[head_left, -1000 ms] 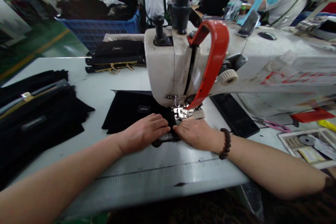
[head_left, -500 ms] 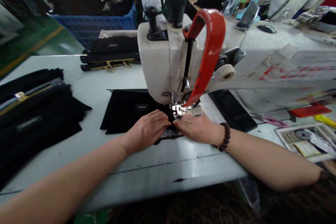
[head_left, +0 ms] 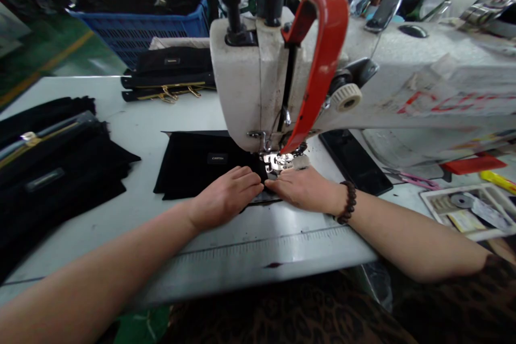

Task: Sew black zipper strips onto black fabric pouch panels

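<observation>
A black fabric piece (head_left: 189, 164) with a small label lies flat under the sewing machine (head_left: 245, 91), its right edge at the metal presser foot (head_left: 278, 162). My left hand (head_left: 229, 193) rests on the fabric's lower right part, fingers bent and pressed together at its edge. Just right of the foot, my right hand (head_left: 306, 188) pinches the same edge, thumb towards the left fingertips. The fingertips nearly meet in front of the foot. What lies under the right fingers is partly hidden.
Black fabric pieces (head_left: 72, 172) are stacked at the left. Black pouches with gold zips (head_left: 169, 72) lie behind. A black phone (head_left: 357, 164), pink-handled snips (head_left: 419, 180) and a parts tray (head_left: 433, 201) are at the right. Beyond the table stands a blue crate (head_left: 141, 29).
The whole view has shifted slightly, so the scene sits a little higher. Both hands stay at the fabric's edge by the presser foot, with hardly any movement.
</observation>
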`<state>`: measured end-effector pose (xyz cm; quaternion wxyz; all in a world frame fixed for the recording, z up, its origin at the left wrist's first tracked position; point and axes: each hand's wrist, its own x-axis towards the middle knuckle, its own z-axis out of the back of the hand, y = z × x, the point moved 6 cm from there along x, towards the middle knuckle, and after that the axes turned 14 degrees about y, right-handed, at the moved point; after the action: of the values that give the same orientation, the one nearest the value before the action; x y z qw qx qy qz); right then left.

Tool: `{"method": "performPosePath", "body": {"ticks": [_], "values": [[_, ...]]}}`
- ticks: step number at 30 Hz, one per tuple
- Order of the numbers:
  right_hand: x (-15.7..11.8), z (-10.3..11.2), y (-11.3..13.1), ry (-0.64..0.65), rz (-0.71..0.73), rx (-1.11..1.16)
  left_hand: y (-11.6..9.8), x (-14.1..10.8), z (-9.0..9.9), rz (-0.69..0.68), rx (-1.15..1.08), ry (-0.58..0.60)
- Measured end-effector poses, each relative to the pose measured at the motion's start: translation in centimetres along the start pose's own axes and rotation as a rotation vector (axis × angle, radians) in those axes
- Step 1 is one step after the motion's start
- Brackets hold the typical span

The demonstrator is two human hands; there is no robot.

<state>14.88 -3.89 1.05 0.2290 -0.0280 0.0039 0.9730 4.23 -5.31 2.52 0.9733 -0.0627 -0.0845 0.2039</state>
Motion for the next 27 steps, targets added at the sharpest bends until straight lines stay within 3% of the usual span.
{"method": "performPosePath", "body": {"ticks": [2, 5, 8, 17, 23, 27], "values": [[-0.7, 0.6, -0.7, -0.021, 0.001, 0.068, 0.0, 0.0, -0.1, -0.002, 0.000, 0.021], [-2.1, 2.0, -1.7, -0.156, 0.014, 0.150, 0.0, -0.1, -0.3, -0.002, 0.010, 0.022], [-2.5, 2.2, -1.9, -0.220, -0.003, 0.115, 0.1, -0.1, -0.4, -0.001, 0.023, 0.024], [-1.0, -0.1, 0.9, 0.067, 0.086, -0.001, 0.2, 0.0, -0.1, 0.016, 0.000, 0.042], [-1.0, -0.4, 1.3, 0.126, 0.043, -0.046, -0.1, -0.3, 0.3, 0.009, 0.084, 0.161], [-0.6, -0.3, 1.4, 0.137, 0.016, -0.055, 0.3, -0.4, 0.2, 0.029, 0.076, 0.166]]}}
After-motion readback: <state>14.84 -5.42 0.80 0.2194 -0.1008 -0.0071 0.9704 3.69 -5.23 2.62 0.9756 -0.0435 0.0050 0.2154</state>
